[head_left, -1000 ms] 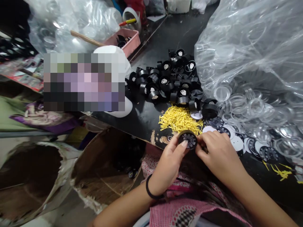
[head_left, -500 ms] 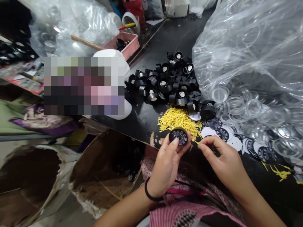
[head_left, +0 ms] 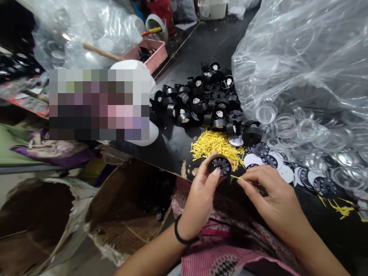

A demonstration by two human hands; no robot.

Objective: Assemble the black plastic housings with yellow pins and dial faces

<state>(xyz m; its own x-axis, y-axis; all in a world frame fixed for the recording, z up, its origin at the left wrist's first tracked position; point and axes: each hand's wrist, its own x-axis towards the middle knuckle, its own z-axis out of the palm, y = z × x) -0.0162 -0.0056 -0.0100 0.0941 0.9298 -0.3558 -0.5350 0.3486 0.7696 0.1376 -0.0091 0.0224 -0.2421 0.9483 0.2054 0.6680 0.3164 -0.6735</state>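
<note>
My left hand (head_left: 202, 191) is closed around a round black gauge housing with a numbered dial face (head_left: 219, 166), the thumb lying on the dial. Between the thumb and forefinger of my right hand (head_left: 267, 191) is a thin yellow pointer needle (head_left: 236, 177); its tip reaches close to the dial's right edge. Just beyond my hands lies a heap of yellow pointer needles (head_left: 214, 145). Loose dial discs (head_left: 270, 161), some showing black printed faces and some white, are spread to the right. Behind the heap sit several black round housings (head_left: 198, 101).
Clear plastic rings (head_left: 307, 128) and a big clear plastic bag (head_left: 299, 50) take up the right side. At the back left stands a pink bin (head_left: 156, 53). A person's white sleeve or cap (head_left: 135, 67) is partly blurred at left. Large open cardboard containers (head_left: 115, 207) stand below the table edge.
My left hand has tilted the gauge housing slightly and moved it a little right. The yellow needle in my right hand now shows more clearly and points toward the dial.
</note>
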